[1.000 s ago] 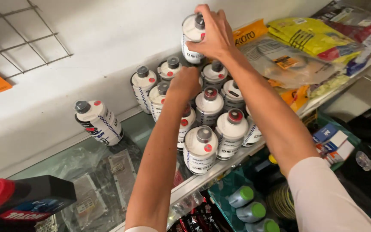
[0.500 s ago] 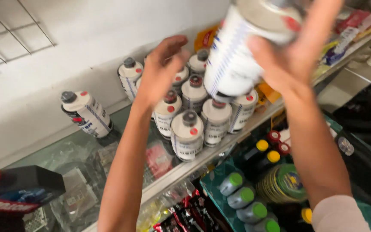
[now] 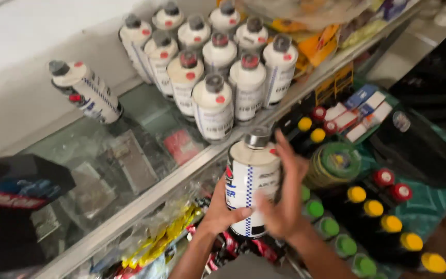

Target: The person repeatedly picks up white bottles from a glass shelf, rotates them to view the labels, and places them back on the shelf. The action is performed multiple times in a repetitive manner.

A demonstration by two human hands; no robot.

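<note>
Both hands hold one white can (image 3: pixel 251 186) with a grey cap, upright, at about 6 o'clock in the view. The left hand (image 3: pixel 222 212) grips its lower side; the right hand (image 3: pixel 285 199) lies flat against its other side, fingers spread. At 12 o'clock a cluster of like cans (image 3: pixel 215 62) stands on a glass shelf (image 3: pixel 145 150). A lone can (image 3: pixel 85 92) leans at 10 o'clock. Bottles with yellow, green and red caps (image 3: pixel 372 217) fill 4 o'clock.

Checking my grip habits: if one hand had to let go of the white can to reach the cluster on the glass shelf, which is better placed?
Probably the right hand: it lies open against the white can, while the left hand wraps it from below.
</note>
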